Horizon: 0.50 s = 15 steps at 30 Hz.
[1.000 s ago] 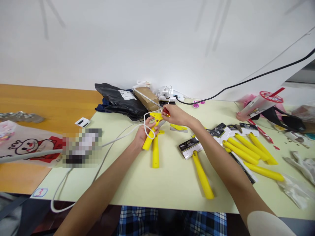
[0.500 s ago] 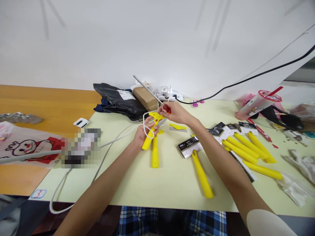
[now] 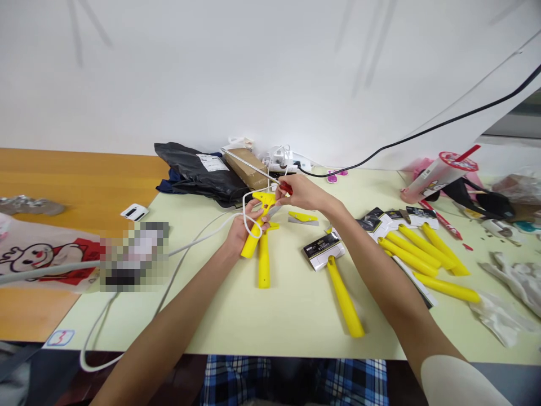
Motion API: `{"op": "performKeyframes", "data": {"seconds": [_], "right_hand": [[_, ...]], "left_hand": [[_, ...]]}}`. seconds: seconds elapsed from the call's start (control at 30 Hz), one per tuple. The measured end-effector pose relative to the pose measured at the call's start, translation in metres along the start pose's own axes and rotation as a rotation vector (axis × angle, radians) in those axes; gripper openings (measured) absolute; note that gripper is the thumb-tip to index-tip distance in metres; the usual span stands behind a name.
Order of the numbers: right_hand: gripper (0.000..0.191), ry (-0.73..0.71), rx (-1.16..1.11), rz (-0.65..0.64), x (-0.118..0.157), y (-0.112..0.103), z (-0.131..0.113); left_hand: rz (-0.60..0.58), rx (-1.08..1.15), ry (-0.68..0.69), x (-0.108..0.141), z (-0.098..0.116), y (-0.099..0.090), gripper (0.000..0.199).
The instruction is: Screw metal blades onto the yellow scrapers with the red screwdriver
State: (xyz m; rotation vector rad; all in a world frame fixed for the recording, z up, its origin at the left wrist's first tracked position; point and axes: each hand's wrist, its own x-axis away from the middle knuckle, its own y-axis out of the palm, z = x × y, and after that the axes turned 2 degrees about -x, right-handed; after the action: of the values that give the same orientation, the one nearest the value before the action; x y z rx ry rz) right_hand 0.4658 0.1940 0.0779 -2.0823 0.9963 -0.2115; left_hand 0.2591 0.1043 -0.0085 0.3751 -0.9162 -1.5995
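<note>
My left hand [image 3: 242, 230] is closed around a yellow scraper [image 3: 251, 243], its T-shaped head pointing up and away from me. Close above that head, my right hand [image 3: 301, 192] grips a screwdriver [image 3: 252, 166] by its red handle; the long metal shaft slants up to the left. Whether the two hands touch is hard to tell. Below the held scraper lies another yellow scraper [image 3: 264, 265] on the table. A yellow blade clamp with a metal blade [image 3: 303, 217] lies just right of the hands. A white cable [image 3: 224, 223] loops in front of my left hand.
One carded yellow scraper [image 3: 344, 296] lies at front right, with several more yellow scrapers [image 3: 422, 248] beyond my right forearm. A black plastic parcel [image 3: 198, 175] and cardboard box [image 3: 245, 168] stand at the back. A drink cup [image 3: 439, 177] and white gloves [image 3: 507, 287] are at far right.
The screwdriver's shaft has tipped lower, its far end moving down and left. Both hands keep their holds, and the whole view has shifted slightly.
</note>
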Motion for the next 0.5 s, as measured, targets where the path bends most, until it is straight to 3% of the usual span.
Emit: {"op": "performKeyframes", "data": {"seconds": [0.33, 0.5], "right_hand": [[0.037, 0.044, -0.157, -0.012, 0.002, -0.009, 0.006], [0.035, 0.049, -0.081, -0.002, 0.005, -0.011, -0.001]], "left_hand": [[0.026, 0.025, 0.042, 0.0, 0.0, 0.004, 0.057], [0.018, 0.025, 0.043, 0.0, -0.001, 0.005, 0.06]]}}
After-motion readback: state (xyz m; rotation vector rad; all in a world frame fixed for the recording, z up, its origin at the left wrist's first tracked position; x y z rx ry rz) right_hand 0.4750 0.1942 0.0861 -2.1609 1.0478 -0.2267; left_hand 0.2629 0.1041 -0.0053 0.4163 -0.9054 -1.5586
